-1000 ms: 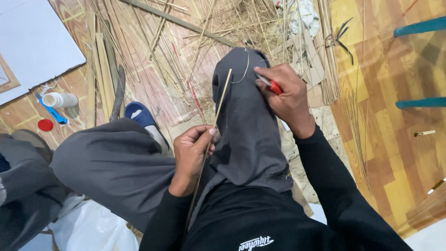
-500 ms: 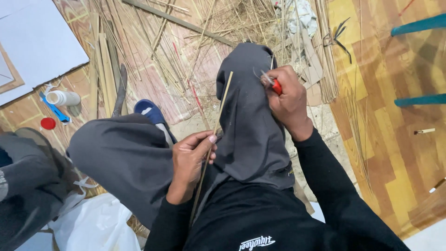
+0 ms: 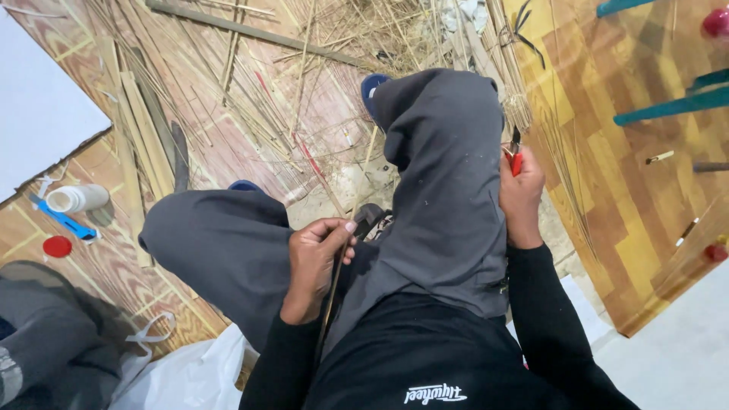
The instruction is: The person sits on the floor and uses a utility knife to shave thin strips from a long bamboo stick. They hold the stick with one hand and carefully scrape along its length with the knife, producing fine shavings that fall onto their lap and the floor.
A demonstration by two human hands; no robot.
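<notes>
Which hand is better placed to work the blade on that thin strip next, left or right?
Right, probably. The right hand already holds the red-handled knife beside the raised knee. The left hand is taken up pinching the thin bamboo strip between the legs, so it serves as the steadying hand.

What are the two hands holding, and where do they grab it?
The left hand pinches a thin bamboo strip partway along its length, below its free upper end. The right hand wraps the red handle of a small cutting tool, with only the dark tip showing.
</notes>
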